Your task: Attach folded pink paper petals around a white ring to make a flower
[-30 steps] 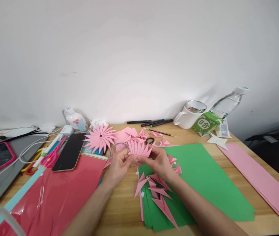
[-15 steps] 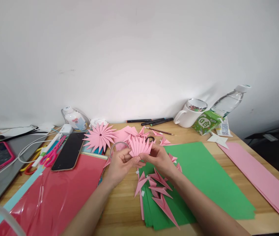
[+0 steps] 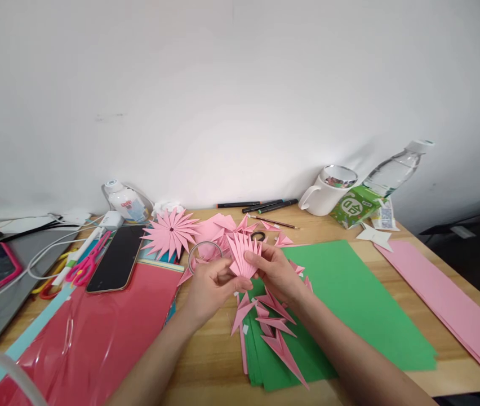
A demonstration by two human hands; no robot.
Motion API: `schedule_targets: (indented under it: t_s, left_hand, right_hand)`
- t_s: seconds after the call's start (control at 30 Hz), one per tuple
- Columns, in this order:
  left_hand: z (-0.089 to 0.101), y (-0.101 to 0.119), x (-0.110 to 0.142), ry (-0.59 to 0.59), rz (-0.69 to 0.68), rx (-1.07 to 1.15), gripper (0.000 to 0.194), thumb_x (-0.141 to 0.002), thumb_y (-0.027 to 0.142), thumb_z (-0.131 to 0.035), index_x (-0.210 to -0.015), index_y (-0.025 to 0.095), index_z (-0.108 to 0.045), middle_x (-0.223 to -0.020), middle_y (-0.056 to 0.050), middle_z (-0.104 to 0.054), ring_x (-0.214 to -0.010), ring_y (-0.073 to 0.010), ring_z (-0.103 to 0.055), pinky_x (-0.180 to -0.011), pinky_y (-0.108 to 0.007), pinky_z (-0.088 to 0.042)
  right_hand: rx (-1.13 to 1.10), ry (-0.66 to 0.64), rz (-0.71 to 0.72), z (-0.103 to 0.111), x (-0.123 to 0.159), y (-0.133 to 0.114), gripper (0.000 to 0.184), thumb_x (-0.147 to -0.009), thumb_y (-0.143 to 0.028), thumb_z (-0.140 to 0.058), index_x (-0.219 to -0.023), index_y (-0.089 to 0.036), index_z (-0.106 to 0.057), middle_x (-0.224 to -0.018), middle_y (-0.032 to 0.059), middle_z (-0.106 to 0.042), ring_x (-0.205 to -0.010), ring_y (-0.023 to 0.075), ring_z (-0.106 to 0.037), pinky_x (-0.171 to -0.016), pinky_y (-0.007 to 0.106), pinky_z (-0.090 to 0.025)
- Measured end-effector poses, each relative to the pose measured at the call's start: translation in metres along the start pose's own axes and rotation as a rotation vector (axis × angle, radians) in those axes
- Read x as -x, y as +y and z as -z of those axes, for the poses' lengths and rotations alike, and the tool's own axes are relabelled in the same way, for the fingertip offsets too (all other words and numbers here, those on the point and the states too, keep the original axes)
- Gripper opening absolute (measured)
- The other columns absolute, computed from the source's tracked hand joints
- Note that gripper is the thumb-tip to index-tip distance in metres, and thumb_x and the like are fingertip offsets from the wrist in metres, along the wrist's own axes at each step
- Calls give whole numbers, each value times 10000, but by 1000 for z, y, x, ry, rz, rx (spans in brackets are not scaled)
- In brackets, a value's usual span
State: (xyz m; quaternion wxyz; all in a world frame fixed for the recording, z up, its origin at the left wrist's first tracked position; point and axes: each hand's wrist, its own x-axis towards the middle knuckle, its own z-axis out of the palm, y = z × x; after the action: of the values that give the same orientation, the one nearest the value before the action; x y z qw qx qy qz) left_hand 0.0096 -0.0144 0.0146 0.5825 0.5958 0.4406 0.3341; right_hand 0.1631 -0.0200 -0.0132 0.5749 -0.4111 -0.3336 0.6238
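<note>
A pink folded-paper fan (image 3: 242,256) of several narrow pointed pleats is held up between my two hands over the wooden desk. My right hand (image 3: 274,268) pinches its right side, with the thumb across the pleats. At the lower left, my left hand (image 3: 214,287) grips the edge with thumb and fingers. Just beyond lies a finished pink paper pinwheel star (image 3: 171,230). Loose pink folded points (image 3: 280,352) are scattered below the hands on green paper sheets (image 3: 362,310). A clear roll of tape (image 3: 190,256) stands close behind my left hand.
Left are a red paper pack (image 3: 109,332), a black phone (image 3: 115,259) and pink scissors (image 3: 85,268). Along the wall stand a white bottle (image 3: 125,202), markers (image 3: 265,206), a white mug (image 3: 327,194) and a water bottle (image 3: 396,169). Pink strips (image 3: 443,304) lie at the right.
The fan has turned, its pleats now drawn closer together and pointing more upward. My right thumb has moved up onto the pleats, and my left hand has shifted slightly lower.
</note>
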Motion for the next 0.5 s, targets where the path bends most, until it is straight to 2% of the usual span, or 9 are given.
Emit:
schedule_targets:
  t_s: [0.1, 0.3, 0.5]
  left_hand:
    - [0, 1, 0, -82, 10, 39, 393, -685, 301, -704, -540, 221, -347, -536, 29, -674, -585, -201, -698, -567, -298, -557]
    - [1, -2, -1, -101, 15, 12, 364, -732, 330, -631, -560, 230, -326, -573, -4, -704, -635, -251, -715, -550, -342, -560]
    - [2, -2, -1, -104, -30, 32, 396, -722, 353, -652, -551, 233, -315, -530, -4, -678, -619, -264, -711, -555, -367, -576]
  right_hand:
    - [-21, 3, -21, -2, 0, -1, 322, -568, -367, -825, -631, -143, -604, -537, -49, -524, -449, 44, -389, -399, 169, -304]
    - [-29, -16, -3, 0, 0, -1, 307, -603, -370, -805, -619, -142, -600, -549, -44, -530, -454, 45, -382, -402, 177, -296]
    - [-19, -41, 31, 1, 1, -1, 293, -628, -354, -795, -633, -145, -591, -558, -51, -523, -481, 47, -391, -453, 188, -307]
